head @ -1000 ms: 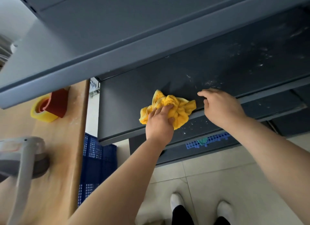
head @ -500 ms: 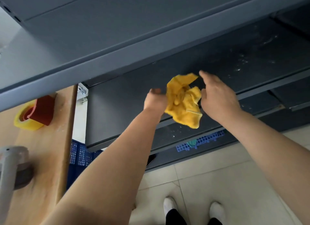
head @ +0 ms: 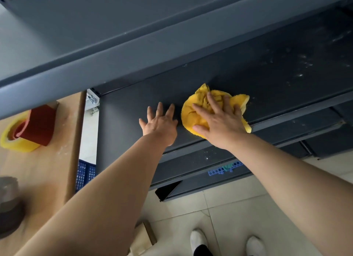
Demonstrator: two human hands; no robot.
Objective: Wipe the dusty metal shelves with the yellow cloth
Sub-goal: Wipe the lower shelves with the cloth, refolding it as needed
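The crumpled yellow cloth lies on the dark grey metal shelf near its front edge. My right hand presses flat on the cloth with its fingers spread. Just left of the cloth, my left hand rests on the bare shelf, fingers straight and splayed, holding nothing. White dust specks cover the shelf to the right of the cloth. The part of the shelf left of my hands looks clean.
Another grey shelf juts out overhead. Lower shelves show dust too. At the left is a wooden table with yellow tape, a red roll and a grey object. A blue crate sits beneath.
The cloth passed from my left hand to my right. It was lifted off the shelf, and now lies pressed on it further right; my left hand let go and lies flat.
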